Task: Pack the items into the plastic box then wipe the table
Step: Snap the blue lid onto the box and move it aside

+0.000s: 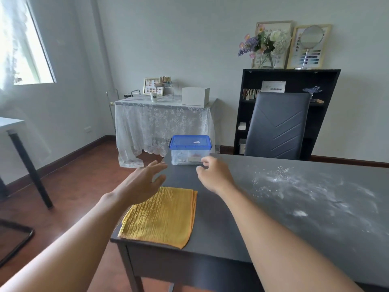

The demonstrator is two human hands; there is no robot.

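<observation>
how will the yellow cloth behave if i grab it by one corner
The cloth is probably floppy: it lies flat in thin folded layers, so lifting a corner would likely unfold it. It looks light. Its ribbed weave should grip, not slip, on the table.

Chair (276,125), bookshelf (328,85) w/ flowers (265,43), mirror (311,36)

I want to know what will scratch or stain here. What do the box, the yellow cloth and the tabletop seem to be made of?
The box looks like clear plastic, since its contents show through the walls; its blue lid is glossy, translucent plastic. The yellow cloth seems a soft ribbed fabric, possibly microfibre, folded in layers. The tabletop appears matte dark grey, probably painted or laminated board, dusted with white powder.
</observation>
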